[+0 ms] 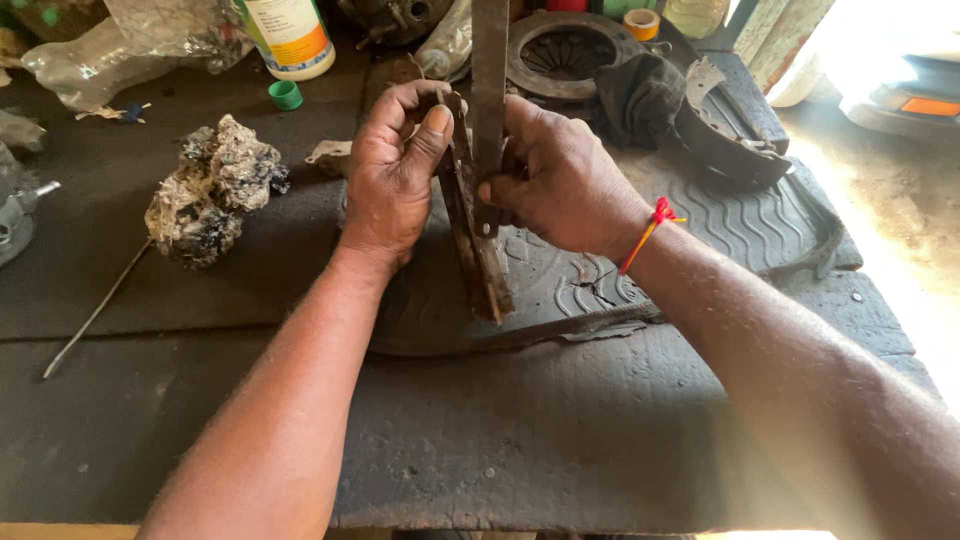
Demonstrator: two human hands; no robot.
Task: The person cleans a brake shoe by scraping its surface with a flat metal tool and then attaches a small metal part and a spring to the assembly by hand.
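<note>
My left hand [392,175] grips a rusty, curved brake shoe [478,262] that stands on edge on a black rubber mat [720,225], thumb pressed on its upper rim. Beside it, my right hand [560,180] holds a long flat metal strip [489,80] upright against the shoe's face. The strip rises out of the top of the view. A red thread is tied round my right wrist.
A lumpy grey-black clump [210,190] and a thin metal rod [95,312] lie at left. A white bottle [290,35], green cap [285,95], clutch plate [565,55], dark rag [640,95] and another brake shoe [725,135] sit behind.
</note>
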